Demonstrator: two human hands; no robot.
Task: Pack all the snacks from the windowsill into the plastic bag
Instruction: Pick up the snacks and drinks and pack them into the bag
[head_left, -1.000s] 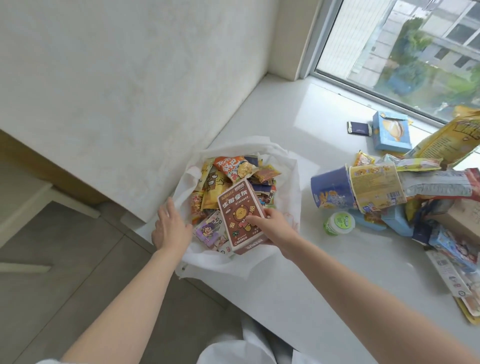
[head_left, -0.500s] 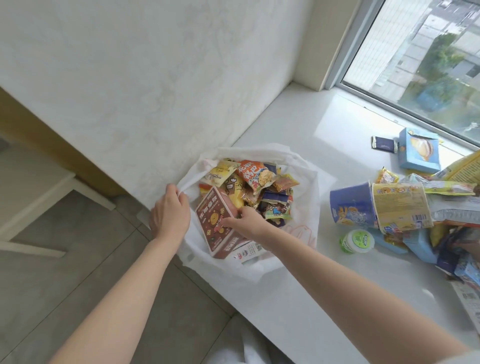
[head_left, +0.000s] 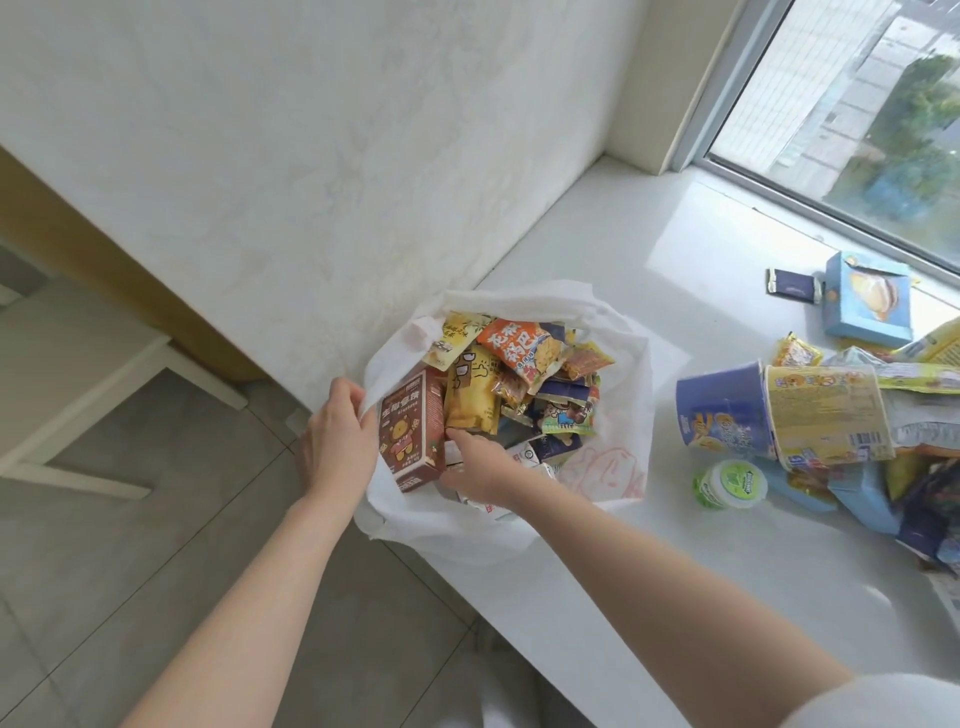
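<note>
The white plastic bag (head_left: 623, 364) sits open at the windowsill's (head_left: 675, 597) left edge, filled with several snack packets. A brown box with a bear picture (head_left: 408, 431) stands on edge inside it, at the left. My left hand (head_left: 337, 441) grips the bag's left rim. My right hand (head_left: 478, 467) reaches into the bag, its fingers stretched against the box's right side and a yellow packet (head_left: 470, 400). More snacks lie on the sill to the right: a blue cup (head_left: 722, 410), a yellow cup (head_left: 826, 415), a green-lidded tub (head_left: 730, 483), a blue box (head_left: 867, 301).
A small dark packet (head_left: 789, 283) lies near the window frame (head_left: 831, 208). The white wall (head_left: 311, 156) runs along the sill's left end. Grey tiled floor (head_left: 130, 597) lies below, with a white bench (head_left: 93, 374) at far left.
My right hand has carried the brown box into the bag, turned it onto its edge at the left side and loosened its grip. My left hand moved up onto the rim.
</note>
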